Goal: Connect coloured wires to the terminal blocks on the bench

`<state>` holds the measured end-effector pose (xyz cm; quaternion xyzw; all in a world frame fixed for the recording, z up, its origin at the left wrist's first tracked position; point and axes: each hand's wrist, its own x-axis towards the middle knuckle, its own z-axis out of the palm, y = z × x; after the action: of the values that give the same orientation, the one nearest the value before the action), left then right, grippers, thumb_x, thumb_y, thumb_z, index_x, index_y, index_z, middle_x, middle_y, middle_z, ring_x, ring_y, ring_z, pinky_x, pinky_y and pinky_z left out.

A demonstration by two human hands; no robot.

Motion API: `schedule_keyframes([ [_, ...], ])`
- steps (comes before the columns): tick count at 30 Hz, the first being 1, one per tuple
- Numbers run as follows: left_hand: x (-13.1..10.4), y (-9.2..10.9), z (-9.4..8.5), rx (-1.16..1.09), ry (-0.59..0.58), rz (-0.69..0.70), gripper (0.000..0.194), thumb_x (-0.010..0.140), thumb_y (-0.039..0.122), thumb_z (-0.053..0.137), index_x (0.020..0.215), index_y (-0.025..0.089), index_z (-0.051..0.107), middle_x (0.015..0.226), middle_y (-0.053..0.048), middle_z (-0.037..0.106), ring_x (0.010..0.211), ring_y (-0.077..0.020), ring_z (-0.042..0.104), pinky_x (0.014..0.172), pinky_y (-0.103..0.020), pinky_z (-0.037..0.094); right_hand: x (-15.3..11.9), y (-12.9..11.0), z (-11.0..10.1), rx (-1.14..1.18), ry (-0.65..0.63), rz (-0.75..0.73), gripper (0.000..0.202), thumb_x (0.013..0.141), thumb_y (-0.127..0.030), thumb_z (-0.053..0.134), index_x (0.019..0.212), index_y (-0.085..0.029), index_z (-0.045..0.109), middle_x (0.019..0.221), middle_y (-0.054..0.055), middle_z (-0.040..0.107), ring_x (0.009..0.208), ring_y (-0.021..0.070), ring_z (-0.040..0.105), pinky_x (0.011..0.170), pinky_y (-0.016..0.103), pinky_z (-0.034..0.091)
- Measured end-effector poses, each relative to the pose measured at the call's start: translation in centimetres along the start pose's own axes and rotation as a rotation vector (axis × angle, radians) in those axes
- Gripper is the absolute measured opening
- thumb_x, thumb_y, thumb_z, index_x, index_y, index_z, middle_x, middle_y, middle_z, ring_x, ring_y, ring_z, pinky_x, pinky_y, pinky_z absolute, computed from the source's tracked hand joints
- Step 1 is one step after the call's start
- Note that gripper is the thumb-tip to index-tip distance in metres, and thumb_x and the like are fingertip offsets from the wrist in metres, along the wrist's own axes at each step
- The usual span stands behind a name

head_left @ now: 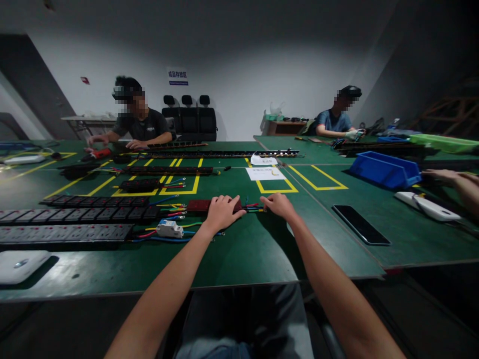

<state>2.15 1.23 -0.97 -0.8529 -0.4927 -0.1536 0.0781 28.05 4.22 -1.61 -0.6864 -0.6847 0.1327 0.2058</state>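
A dark red block, like a short socket strip, lies on the green table. My left hand rests over its right part, fingers spread and laid flat on top. Coloured wires with ring terminals come out of the block's right end. At those wire ends is my right hand, thumb and fingers pinched together on a wire; the exact contact is partly hidden. To the left, long black socket strips lie side by side with wires at their right ends. A white circuit breaker sits on the wires of the nearest strips.
A phone, a white device and a blue bin are on the right, near another person's hand. A paper sheet lies ahead among yellow tape outlines. Two people work across the table.
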Motion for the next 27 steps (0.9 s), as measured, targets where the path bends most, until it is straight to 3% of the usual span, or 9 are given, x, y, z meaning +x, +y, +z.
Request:
schedule_keyframes([
  [5, 0.02, -0.01, -0.02, -0.007, -0.006, -0.003, 0.073, 0.099, 0.072, 0.035, 0.149, 0.023, 0.053, 0.126, -0.013, 0.068, 0.115, -0.0305, 0.058, 0.096, -0.043, 0.039, -0.03, -0.09, 0.15, 0.015, 0.086, -0.002, 0.049, 0.095, -0.052, 0.05, 0.071, -0.021, 0.079, 0.069, 0.006, 0.07, 0.067, 0.0185, 0.061, 0.058, 0.027, 0.03],
  [9, -0.06, 0.06, -0.01, 0.007, -0.003, -0.006, 0.071, 0.099, 0.071, 0.038, 0.149, 0.023, 0.054, 0.126, -0.013, 0.068, 0.115, -0.0312, 0.058, 0.095, -0.044, 0.039, 0.17, -0.1, 0.54, 0.081, 0.156, -0.093, 0.05, 0.096, -0.054, 0.048, 0.076, -0.02, 0.079, 0.069, 0.006, 0.069, 0.069, 0.0188, 0.062, 0.059, 0.026, 0.031],
  [13, -0.1, 0.11, 0.0, 0.006, 0.005, -0.005, 0.071, 0.099, 0.071, 0.039, 0.149, 0.023, 0.054, 0.125, -0.013, 0.068, 0.115, -0.0312, 0.058, 0.095, -0.044, 0.039, 0.16, -0.3, 0.72, 0.098, 0.111, -0.192, 0.053, 0.096, -0.054, 0.046, 0.074, -0.019, 0.079, 0.063, 0.005, 0.066, 0.065, 0.0181, 0.06, 0.059, 0.027, 0.031],
  [21, 0.02, 0.1, 0.01, -0.001, 0.002, -0.002, 0.072, 0.099, 0.072, 0.037, 0.149, 0.023, 0.053, 0.125, -0.013, 0.068, 0.115, -0.031, 0.058, 0.096, -0.044, 0.039, -0.48, -0.8, 0.46, -0.051, 0.041, -0.169, 0.054, 0.096, -0.052, 0.047, 0.061, -0.019, 0.069, 0.059, 0.004, 0.06, 0.057, 0.0151, 0.051, 0.055, 0.028, 0.025],
  [27, -0.05, 0.06, -0.01, 0.0, 0.003, -0.002, 0.072, 0.099, 0.072, 0.037, 0.149, 0.022, 0.053, 0.124, -0.013, 0.068, 0.115, -0.0307, 0.058, 0.096, -0.043, 0.039, -0.52, -1.0, 0.35, -0.021, 0.069, -0.161, 0.053, 0.098, -0.053, 0.044, 0.069, -0.019, 0.073, 0.064, 0.005, 0.064, 0.061, 0.0162, 0.055, 0.056, 0.027, 0.026],
])
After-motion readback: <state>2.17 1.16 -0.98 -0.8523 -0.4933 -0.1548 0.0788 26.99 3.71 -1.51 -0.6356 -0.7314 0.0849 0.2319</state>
